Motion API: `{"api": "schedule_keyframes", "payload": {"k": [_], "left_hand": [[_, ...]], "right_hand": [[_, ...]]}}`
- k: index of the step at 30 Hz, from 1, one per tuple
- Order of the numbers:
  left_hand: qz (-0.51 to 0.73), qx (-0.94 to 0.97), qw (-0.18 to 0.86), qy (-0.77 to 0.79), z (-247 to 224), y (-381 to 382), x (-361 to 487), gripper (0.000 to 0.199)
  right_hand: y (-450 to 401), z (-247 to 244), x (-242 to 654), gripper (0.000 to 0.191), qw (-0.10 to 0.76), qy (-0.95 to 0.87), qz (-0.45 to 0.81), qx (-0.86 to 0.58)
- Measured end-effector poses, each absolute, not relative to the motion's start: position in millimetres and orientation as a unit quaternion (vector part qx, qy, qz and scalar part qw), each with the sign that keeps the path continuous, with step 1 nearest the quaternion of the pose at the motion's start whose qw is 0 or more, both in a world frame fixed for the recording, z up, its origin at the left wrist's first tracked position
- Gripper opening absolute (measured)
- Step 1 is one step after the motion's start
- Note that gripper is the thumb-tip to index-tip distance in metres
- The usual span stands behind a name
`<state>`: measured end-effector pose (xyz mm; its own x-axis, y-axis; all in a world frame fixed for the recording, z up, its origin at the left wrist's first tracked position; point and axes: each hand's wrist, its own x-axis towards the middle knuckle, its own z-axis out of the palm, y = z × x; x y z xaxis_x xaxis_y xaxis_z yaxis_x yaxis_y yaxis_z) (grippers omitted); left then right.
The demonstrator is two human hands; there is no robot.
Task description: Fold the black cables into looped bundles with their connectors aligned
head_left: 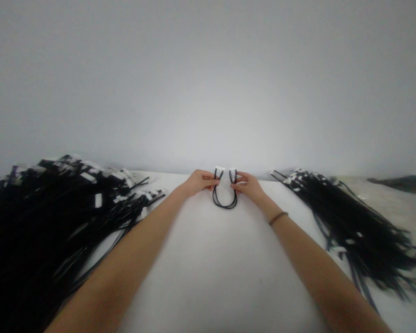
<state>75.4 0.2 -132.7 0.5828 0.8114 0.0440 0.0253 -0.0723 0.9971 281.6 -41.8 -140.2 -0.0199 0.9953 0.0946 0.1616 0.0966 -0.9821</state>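
A black cable (225, 206) with a white connector at each end is bent into a U in front of me. My left hand (201, 181) pinches it just below the left white connector (219, 168). Below the right white connector (232, 169), my right hand (247, 185) grips the other end between thumb and fingers. The two connectors stand side by side with a small gap, and the loop of the cable hangs toward me. Fine detail on the connectors is too blurred to tell.
On the left lies a large heap of black cables (31, 231) with white connectors. A smaller bundle of similar cables (353, 217) lies on the right, beside a clear plastic bag (402, 208). Behind the white table (222, 268) rises a plain pale wall (208, 83).
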Motion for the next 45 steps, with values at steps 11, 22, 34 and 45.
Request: {"api": "schedule_keyframes", "payload": {"k": [11,22,34,45], "left_hand": [[0.369,0.598,0.669,0.240,-117.8,-18.2,97.0,0.035],[0.399,0.737,0.392,0.380,-110.1,-22.1,114.3,0.027],[0.357,0.721,0.399,0.440,-104.4,-5.8,89.6,0.045],[0.245,0.702,0.599,0.298,-117.6,-9.1,73.0,0.046]], "right_hand": [[-50.9,-138.7,249.3,0.047,0.552,-0.538,0.530,-0.354],[-53.0,-132.1,249.0,0.031,0.506,-0.509,0.579,-0.387],[-48.1,-125.9,278.6,0.041,0.351,-0.684,0.354,-0.532],[-51.4,-126.0,291.2,0.036,0.339,-0.699,0.377,-0.504]]}}
